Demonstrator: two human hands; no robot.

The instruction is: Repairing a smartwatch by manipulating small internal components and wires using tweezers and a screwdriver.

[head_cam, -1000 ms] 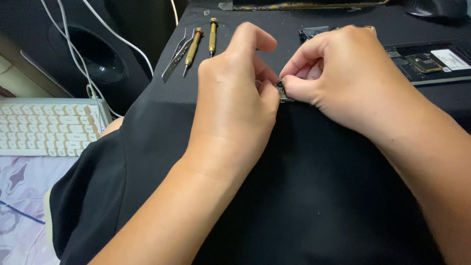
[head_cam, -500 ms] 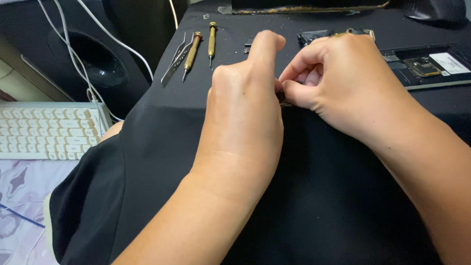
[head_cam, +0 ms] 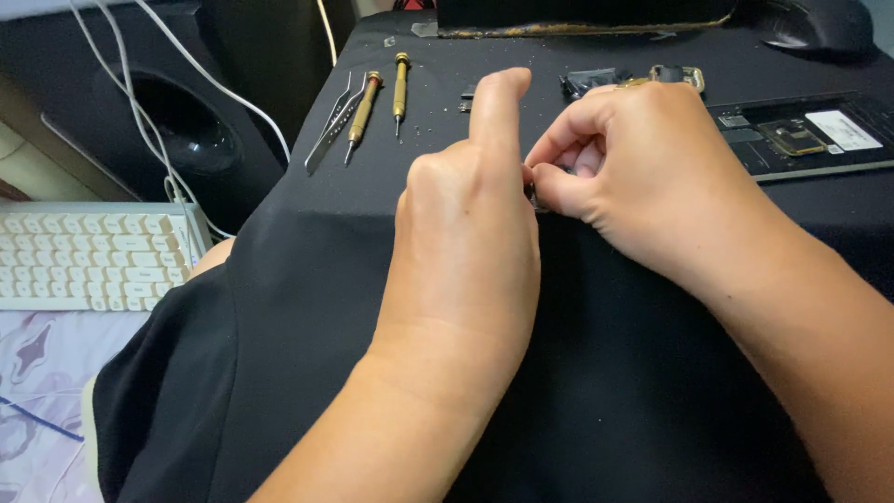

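Grip: both hands meet on one tiny dark part (head_cam: 533,194), pinched tight between them; it is too small to tell what it is.
Right hand (head_cam: 643,172): its thumb and finger are closed on the tiny part.
Left hand (head_cam: 466,242): it touches the tiny part too, with one finger sticking straight up.
Black cloth (head_cam: 307,279): it lies under the tiny part.
Two small screwdrivers (head_cam: 382,102): up and left of the tiny part, side by side.
Tweezers (head_cam: 328,126): just left of the screwdrivers.
Opened flat device (head_cam: 801,135): right of the tiny part, past the right hand.
White keyboard (head_cam: 88,256): far left of the tiny part.
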